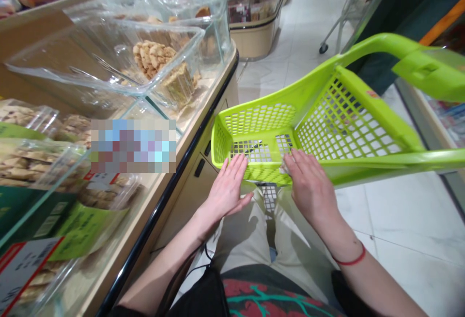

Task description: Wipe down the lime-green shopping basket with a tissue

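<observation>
Shiny marbled-white floor tiles point(388, 205) run beside a beige wood-look counter point(181, 205). Your bright-green plastic mesh basket point(301, 92) sits right in front of you: left hand point(228, 186) flat on its smooth near rim point(265, 166), right hand point(312, 184) curled over, can't tell if gripping. I'd press lightly, evenly.

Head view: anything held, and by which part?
Left hand: nothing gripped, flat at the near rim of the green shopping basket. Right hand: over that rim, a pale scrap beneath; grip can't be told.
</observation>
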Available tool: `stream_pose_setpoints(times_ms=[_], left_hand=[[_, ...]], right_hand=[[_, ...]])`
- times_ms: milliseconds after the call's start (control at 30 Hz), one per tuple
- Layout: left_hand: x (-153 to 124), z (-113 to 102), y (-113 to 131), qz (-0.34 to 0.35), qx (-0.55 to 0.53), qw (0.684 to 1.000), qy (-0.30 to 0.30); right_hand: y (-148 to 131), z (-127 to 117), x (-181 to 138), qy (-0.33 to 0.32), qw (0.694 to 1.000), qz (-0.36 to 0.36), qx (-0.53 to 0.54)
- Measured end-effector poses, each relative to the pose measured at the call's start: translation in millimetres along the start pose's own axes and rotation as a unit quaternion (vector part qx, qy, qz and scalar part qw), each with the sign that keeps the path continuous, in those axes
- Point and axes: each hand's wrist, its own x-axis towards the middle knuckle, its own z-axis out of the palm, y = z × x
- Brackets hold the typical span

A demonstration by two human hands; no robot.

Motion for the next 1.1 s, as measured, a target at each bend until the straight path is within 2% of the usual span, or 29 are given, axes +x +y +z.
stream_pose_setpoints(times_ms=[167,300,400,600,700,833,933,1000,1100], left_hand=[[12,3,14,0.016,0.019,0.999,-0.021],[13,4,18,0.008,0.033,0.999,-0.022],[12,4,18,0.004,0.038,0.999,-0.023],[11,2,18,0.005,0.037,0.999,-0.022],[11,3,18,0.004,0.037,0.999,-0.019],[11,4,19,-0.001,0.038,0.999,-0.017],[11,4,20,-0.004,0.038,0.999,-0.016],[11,4,20,-0.004,0.039,0.999,-0.013],[11,5,20,-0.002,0.038,0.999,-0.008]], right_hand=[[-19,12,4,-0.011,0.999,-0.020,0.039],[-20,14,2,-0.020,0.996,-0.041,0.082],[-7,3,-2,-0.032,0.997,-0.036,0.061],[30,-28,-11,-0.032,0.999,0.021,-0.033],[24,-20,-12,-0.009,0.999,0.029,-0.027],[-5,3,-5,-0.002,0.999,-0.007,0.032],[-19,12,1,-0.011,0.997,-0.031,0.064],[-16,10,2,-0.021,0.996,-0.040,0.076],[1,-1,-2,-0.038,0.997,-0.028,0.064]])
